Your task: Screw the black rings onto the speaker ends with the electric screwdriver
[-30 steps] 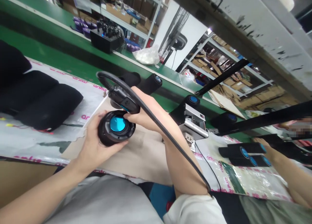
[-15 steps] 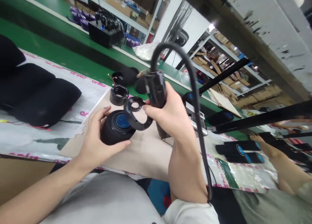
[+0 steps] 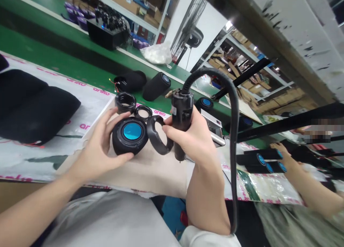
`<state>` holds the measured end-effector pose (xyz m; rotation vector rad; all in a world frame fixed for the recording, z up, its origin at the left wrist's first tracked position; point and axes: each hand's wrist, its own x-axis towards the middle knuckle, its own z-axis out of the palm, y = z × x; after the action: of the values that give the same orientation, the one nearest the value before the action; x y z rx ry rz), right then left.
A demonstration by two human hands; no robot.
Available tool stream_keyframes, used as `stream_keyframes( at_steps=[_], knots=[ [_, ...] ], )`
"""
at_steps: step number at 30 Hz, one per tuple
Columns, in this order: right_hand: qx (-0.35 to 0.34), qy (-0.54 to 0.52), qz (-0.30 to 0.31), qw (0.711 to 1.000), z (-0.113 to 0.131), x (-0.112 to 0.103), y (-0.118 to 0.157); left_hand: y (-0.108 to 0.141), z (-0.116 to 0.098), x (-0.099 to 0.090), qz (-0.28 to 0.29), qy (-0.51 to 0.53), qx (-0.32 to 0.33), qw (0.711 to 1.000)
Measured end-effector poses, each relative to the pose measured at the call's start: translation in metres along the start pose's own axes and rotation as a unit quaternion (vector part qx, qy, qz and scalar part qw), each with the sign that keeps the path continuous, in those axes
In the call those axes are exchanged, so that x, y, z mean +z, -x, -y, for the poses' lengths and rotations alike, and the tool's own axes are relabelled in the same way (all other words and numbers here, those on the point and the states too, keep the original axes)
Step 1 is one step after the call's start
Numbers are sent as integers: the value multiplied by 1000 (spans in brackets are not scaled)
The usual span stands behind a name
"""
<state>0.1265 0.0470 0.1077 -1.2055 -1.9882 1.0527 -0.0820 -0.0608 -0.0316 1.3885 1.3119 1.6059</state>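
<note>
My left hand point(image 3: 100, 148) is wrapped round a black cylinder point(image 3: 120, 143) whose blue disc point(image 3: 132, 131) faces up. In my right hand point(image 3: 192, 132) is a black corded power tool point(image 3: 182, 112), held upright with its tip down. The thumb and fingers of that same hand also pinch a black ring point(image 3: 155, 136), tilted, just right of the cylinder. Two more black rings, a taller one point(image 3: 125, 102) and a flatter one point(image 3: 143, 112), lie behind the cylinder on the brown board point(image 3: 150, 173).
Black fabric sleeves point(image 3: 37, 107) lie at the left. Behind the rings are a wired black sleeve point(image 3: 131, 81) and a black cylinder point(image 3: 157, 86). A metal device point(image 3: 213, 127) stands right of the tool. Further right, another person's hand point(image 3: 281, 148) is by several blue-ended cylinders point(image 3: 259, 159).
The pinched ring has moved right, off the cylinder, and tilted more upright. The tool has shifted right and lower. The cylinder's blue disc now shows fully. The view has shifted a little.
</note>
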Motion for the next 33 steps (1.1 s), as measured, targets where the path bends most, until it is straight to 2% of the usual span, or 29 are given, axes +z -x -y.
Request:
stream_keyframes(
  at_steps=[3, 6, 9, 13, 16, 20, 24, 26, 28, 30, 33],
  knots=[
    [-3, -7, 15, 1000, 4, 11, -2, -17, -6, -24, 84, -9, -30, 996],
    [-47, -8, 51, 998, 9, 21, -7, -28, -8, -34, 121, -55, -42, 990],
    [-71, 2, 73, 995, 11, 24, -10, -33, -9, -36, 123, -118, 9, 985],
    [-50, 6, 54, 997, 11, 18, -10, -39, -9, -40, 140, -201, 107, 964],
    [-36, 9, 48, 998, 10, 13, -10, -44, -7, -45, 181, -213, 139, 950],
    [-50, -1, 60, 997, 10, 11, -9, -47, -7, -46, 221, -209, 162, 939],
    [-68, 5, 71, 995, 11, 14, -10, -46, -4, -43, 234, -148, 104, 955],
    [-83, 11, 82, 993, 12, 19, -12, -44, -1, -41, 221, -93, 67, 969],
    [-101, 24, 94, 990, 13, 26, -16, -40, 2, -39, 209, -54, 62, 975],
    [-116, 47, 107, 986, 14, 34, -21, -36, 4, -36, 197, -45, 57, 978],
    [-125, 81, 131, 980, 14, 40, -28, -31, 4, -33, 164, -46, 16, 985]
  ],
)
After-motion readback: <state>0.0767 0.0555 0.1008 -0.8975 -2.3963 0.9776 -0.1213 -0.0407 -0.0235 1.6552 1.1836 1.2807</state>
